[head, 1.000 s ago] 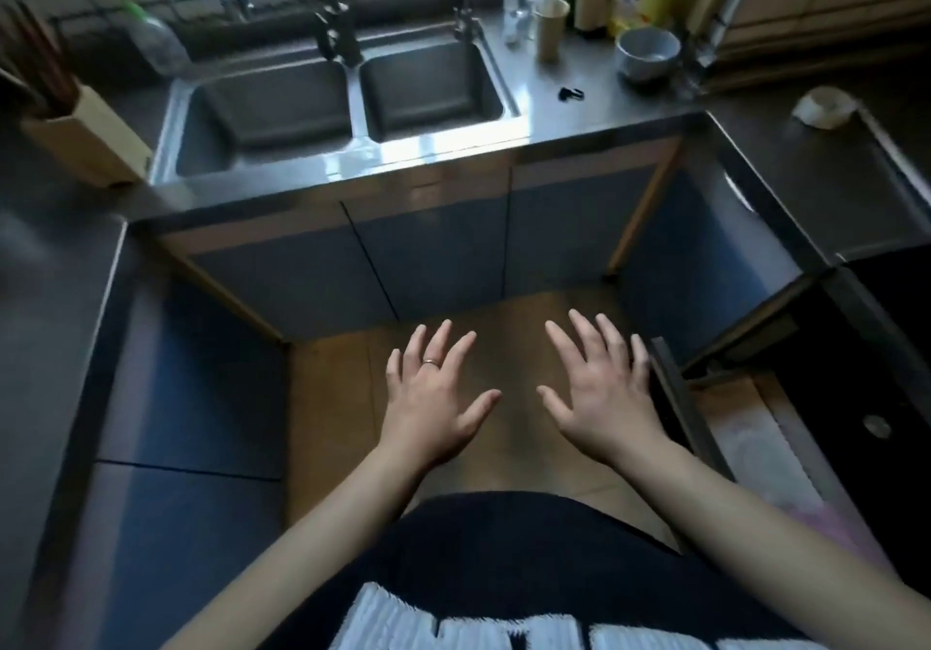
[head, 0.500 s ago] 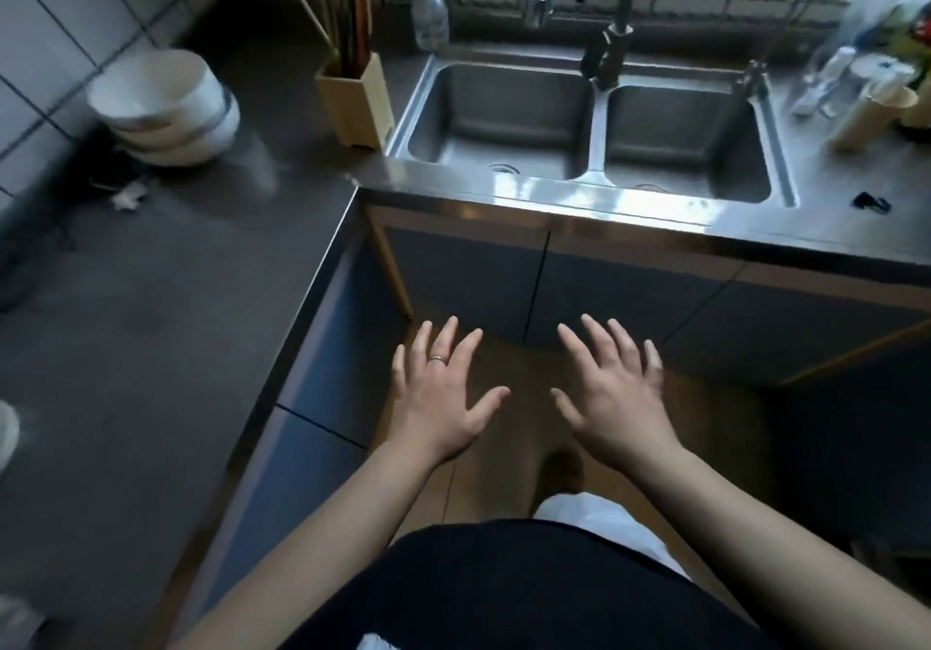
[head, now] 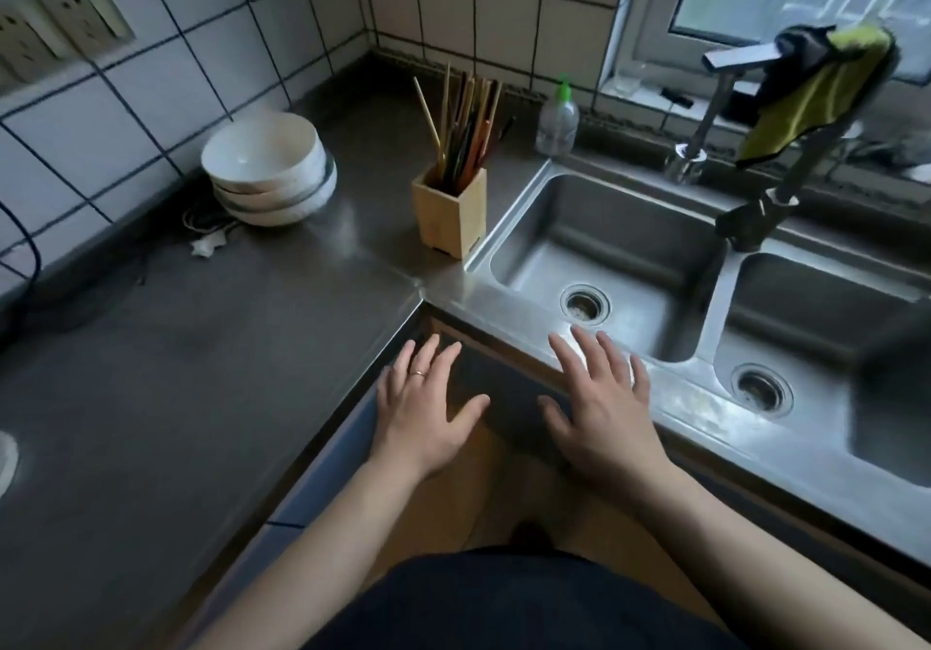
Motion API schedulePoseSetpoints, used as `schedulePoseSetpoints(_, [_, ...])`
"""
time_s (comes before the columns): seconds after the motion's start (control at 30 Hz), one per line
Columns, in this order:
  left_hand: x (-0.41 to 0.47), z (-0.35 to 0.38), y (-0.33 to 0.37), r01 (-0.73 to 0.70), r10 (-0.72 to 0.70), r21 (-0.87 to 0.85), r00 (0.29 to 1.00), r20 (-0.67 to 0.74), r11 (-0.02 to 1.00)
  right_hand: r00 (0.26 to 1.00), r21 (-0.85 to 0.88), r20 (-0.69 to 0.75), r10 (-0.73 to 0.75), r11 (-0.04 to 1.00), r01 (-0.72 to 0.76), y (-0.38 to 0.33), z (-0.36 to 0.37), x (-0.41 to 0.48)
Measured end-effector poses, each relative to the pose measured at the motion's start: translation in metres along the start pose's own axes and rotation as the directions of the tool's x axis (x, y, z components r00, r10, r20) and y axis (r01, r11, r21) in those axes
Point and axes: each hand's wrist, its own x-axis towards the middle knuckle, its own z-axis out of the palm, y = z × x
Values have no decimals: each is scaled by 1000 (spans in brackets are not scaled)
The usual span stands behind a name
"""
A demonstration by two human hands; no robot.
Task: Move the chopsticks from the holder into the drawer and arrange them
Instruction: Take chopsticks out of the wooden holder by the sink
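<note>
Several chopsticks, light and dark, stand upright in a square wooden holder on the steel counter, just left of the sink. My left hand hovers palm down with spread fingers at the counter's inner corner, a ring on one finger. My right hand is spread the same way over the sink's front rim. Both hands hold nothing and are well short of the holder. No drawer is in view.
Three stacked white bowls sit at the back left near a tiled wall. A double sink with a faucet draped in a yellow-green cloth fills the right. A clear bottle stands behind the holder.
The view has swung left and up from the cabinets and open drawer to the counter corner. The holder now sits near the centre. Both hands stay open and spread, now nearer the counter edge.
</note>
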Motion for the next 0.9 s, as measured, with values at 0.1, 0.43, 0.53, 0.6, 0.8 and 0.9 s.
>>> schedulePoseSetpoints(0.1, [38, -10, 2, 79, -82, -76, 995, -48, 994, 999, 3, -4, -38, 999, 38, 5, -12, 49])
schedulePoseSetpoints(0.43, [185, -52, -5, 73, -144, -327, 969, -198, 942, 994, 176, -105, -11, 984, 29, -13, -30, 193])
schedulePoseSetpoints(0.53, [235, -63, -7, 62, -147, -371, 968, -205, 926, 992, 268, -116, 44, 963, -11, -25, -32, 233])
schedulePoseSetpoints(0.6, [268, -68, -11, 81, -164, -400, 971, -177, 913, 992, 356, -95, 83, 933, -45, -32, -34, 260])
schedulePoseSetpoints(0.8, [349, -69, -26, 133, -174, -419, 983, -61, 898, 976, 617, 50, 213, 762, -199, -50, -35, 325])
schedulePoseSetpoints(0.9, [385, -67, -39, 127, -124, -511, 991, 40, 850, 942, 750, 162, 292, 584, -310, -62, -27, 352])
